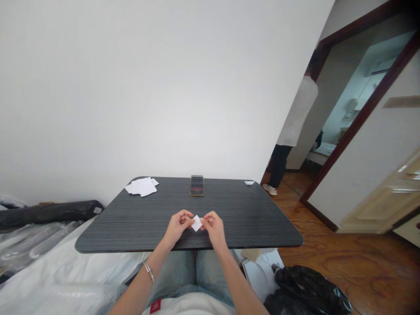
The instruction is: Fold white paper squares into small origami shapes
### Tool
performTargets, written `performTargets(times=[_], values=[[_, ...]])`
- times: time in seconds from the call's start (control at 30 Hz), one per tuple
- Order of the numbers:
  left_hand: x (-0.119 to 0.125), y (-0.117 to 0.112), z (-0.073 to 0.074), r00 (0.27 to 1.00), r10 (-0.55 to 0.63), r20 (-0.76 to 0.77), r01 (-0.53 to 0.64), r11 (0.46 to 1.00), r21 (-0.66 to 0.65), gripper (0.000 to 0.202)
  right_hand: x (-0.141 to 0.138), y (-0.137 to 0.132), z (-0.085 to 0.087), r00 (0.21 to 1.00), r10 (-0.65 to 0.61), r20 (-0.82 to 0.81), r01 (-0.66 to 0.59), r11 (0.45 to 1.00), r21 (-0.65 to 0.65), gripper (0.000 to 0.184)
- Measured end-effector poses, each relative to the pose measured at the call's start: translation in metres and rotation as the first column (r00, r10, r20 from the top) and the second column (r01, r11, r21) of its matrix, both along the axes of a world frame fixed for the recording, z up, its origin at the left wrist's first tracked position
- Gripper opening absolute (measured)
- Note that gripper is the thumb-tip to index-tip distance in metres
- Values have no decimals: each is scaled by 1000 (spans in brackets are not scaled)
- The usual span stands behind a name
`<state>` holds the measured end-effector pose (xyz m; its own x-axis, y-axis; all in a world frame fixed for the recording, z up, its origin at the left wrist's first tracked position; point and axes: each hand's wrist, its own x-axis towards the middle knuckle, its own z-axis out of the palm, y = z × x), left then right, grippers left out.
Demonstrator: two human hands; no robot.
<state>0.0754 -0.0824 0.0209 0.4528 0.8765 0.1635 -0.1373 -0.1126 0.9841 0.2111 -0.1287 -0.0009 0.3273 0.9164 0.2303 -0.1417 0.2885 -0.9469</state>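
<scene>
Between my two hands is a small folded piece of white paper (196, 223), diamond-shaped, held above the near part of the dark table (131, 227). My left hand (179, 226) pinches its left corner between thumb and finger. On the opposite corner, my right hand (213, 227) grips the paper in the same way. Both hands are closed, with the other fingers curled. A silver bracelet (148, 271) circles my left wrist.
White paper sheets (141, 187) lie in a loose pile at the far left of the table. A phone (197, 186) is at the back middle. A small folded white paper (249, 183) sits in the far right corner. A person (297, 118) stands by the doorway; black bags (305, 288) lie on the floor.
</scene>
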Motion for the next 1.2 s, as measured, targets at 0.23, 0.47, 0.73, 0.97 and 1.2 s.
performTargets(times=[0.23,0.47,0.73,0.97,1.2], values=[[-1,2,-1,998,62,20,-62,998,1,19,-1,-1,5,996,84,42,-81,995,-59,25],[-1,0,1,1000,19,22,-18,999,-42,20,-1,-3,4,986,39,160,-30,998,-56,28],[1,-2,3,997,-47,-57,45,998,-35,28,-2,-5,5,987,14,161,-6,999,-48,29],[3,-3,2,984,-124,-129,129,991,31,29,-4,-7,8,986,57,155,-50,998,-46,27],[0,-2,2,994,-47,-94,54,996,68,28,-4,-6,8,985,88,151,-85,996,-26,29]])
